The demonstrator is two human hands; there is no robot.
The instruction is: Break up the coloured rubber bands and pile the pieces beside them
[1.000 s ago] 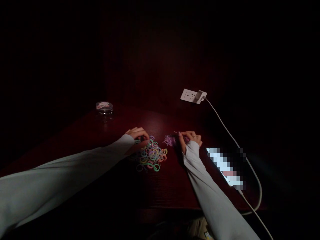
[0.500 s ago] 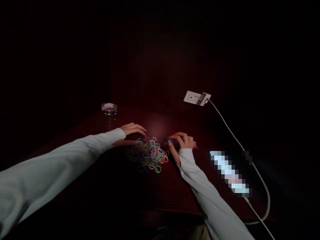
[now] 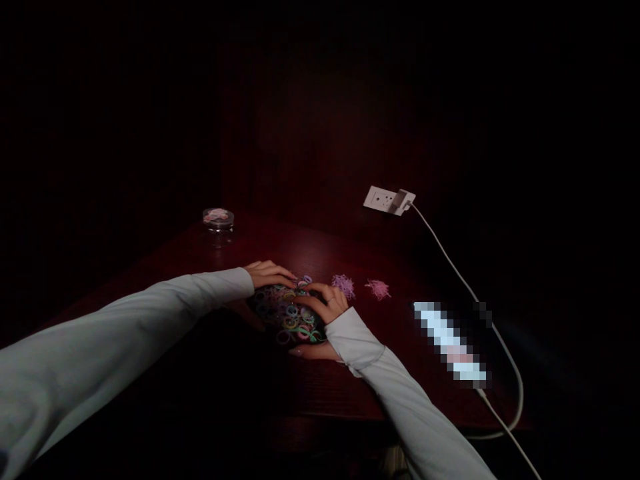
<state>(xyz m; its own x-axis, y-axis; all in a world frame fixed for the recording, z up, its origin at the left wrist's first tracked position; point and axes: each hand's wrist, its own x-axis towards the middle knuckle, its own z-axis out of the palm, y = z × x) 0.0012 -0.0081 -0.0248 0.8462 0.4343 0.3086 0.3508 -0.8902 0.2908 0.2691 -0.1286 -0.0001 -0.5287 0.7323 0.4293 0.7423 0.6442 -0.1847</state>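
Note:
A heap of small coloured rubber bands (image 3: 289, 316) lies on a dark red table (image 3: 350, 373). My left hand (image 3: 270, 274) rests at the heap's far left edge, fingers stretched towards the bands. My right hand (image 3: 323, 313) lies over the heap's right side, fingers spread on the bands, thumb down near the table. Neither hand holds anything that I can make out. A small purple pile (image 3: 344, 285) and a small pink pile (image 3: 379, 289) of bands lie to the right of my right hand.
A clear round container (image 3: 218, 220) with pink bands stands at the back left. A lit phone (image 3: 450, 343) lies at the right, its white cable (image 3: 465, 283) running to a wall socket (image 3: 389, 199). The room is very dark.
My right hand has moved left from the purple and pink piles onto the mixed heap. The two small piles now lie uncovered. My left hand has barely shifted.

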